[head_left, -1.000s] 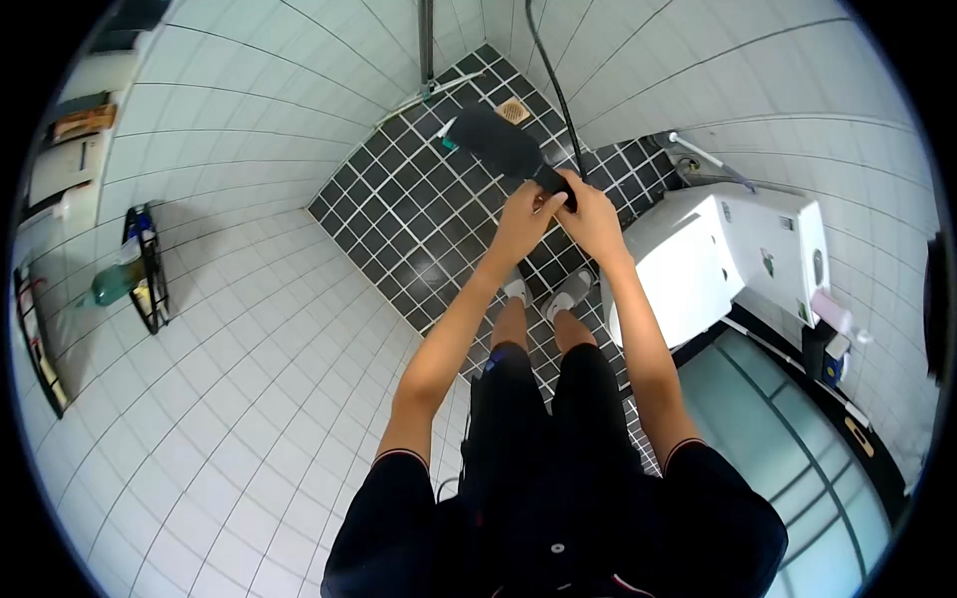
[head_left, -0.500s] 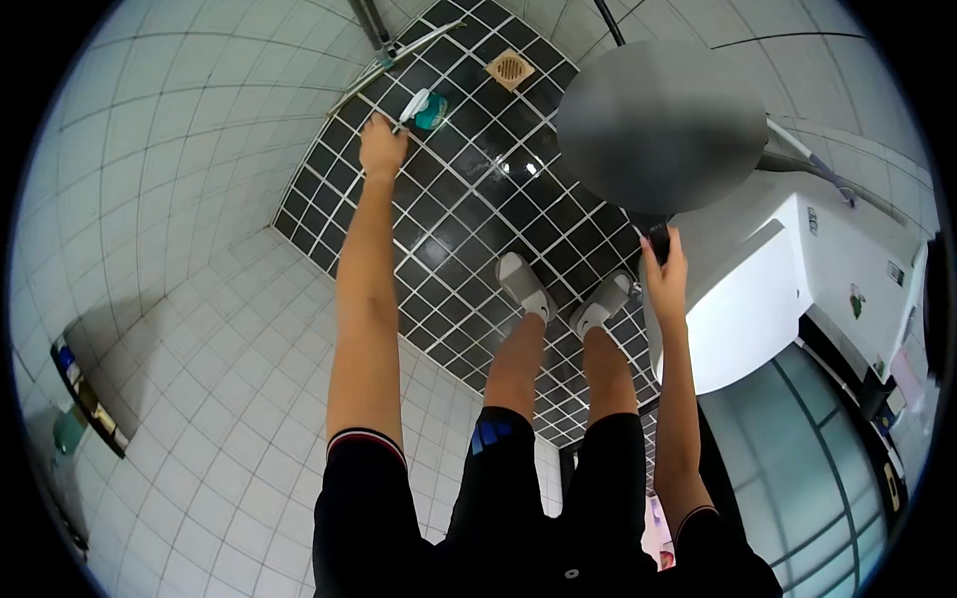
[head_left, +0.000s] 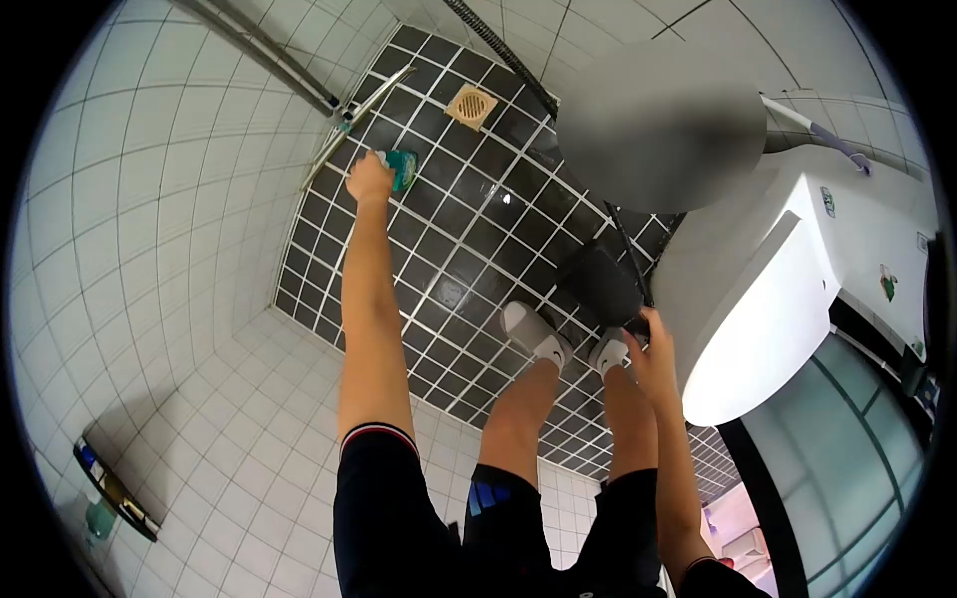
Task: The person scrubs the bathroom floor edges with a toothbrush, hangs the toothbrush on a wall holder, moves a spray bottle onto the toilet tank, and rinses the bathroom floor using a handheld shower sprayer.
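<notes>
White wall tiles [head_left: 189,169] are rising on the left, and down below a black tiled floor [head_left: 469,264] is running its pale grout out to the edges. A tan floor drain [head_left: 471,107] is sitting near the far corner, light is glinting mid-floor, a white toilet [head_left: 768,329] is hugging the right edge, and black-framed frosted glass [head_left: 847,448] is standing near it!

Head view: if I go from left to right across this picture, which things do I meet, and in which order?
Wall rack, left hand, green bottle, floor drain, left slipper, black tool, right hand, white toilet.
</notes>
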Action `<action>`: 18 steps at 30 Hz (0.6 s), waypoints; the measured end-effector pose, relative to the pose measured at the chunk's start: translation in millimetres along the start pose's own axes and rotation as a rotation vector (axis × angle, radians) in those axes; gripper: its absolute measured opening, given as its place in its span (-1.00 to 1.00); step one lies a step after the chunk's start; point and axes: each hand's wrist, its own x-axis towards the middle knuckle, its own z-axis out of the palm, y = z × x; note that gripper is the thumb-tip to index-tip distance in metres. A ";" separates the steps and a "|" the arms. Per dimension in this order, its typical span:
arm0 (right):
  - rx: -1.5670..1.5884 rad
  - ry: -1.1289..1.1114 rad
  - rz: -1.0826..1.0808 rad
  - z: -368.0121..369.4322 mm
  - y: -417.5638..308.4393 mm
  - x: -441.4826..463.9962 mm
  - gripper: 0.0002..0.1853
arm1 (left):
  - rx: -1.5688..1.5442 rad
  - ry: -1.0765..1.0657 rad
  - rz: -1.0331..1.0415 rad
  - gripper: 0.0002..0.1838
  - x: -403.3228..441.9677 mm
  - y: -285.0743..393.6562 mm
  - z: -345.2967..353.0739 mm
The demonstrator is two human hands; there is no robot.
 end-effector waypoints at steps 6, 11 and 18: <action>-0.048 0.000 0.104 4.9 -17.9 -7.1 -0.64 | 0.005 0.110 0.103 -0.62 -34.7 -27.2 9.8; -0.111 -0.026 -0.077 -26.4 -38.4 -21.0 -0.54 | -0.322 0.182 0.322 -0.58 -165.8 -76.9 -78.8; -0.205 -0.086 -0.027 -79.1 -88.3 -47.0 -0.62 | -0.437 0.235 0.463 -0.65 -383.9 -62.7 -394.1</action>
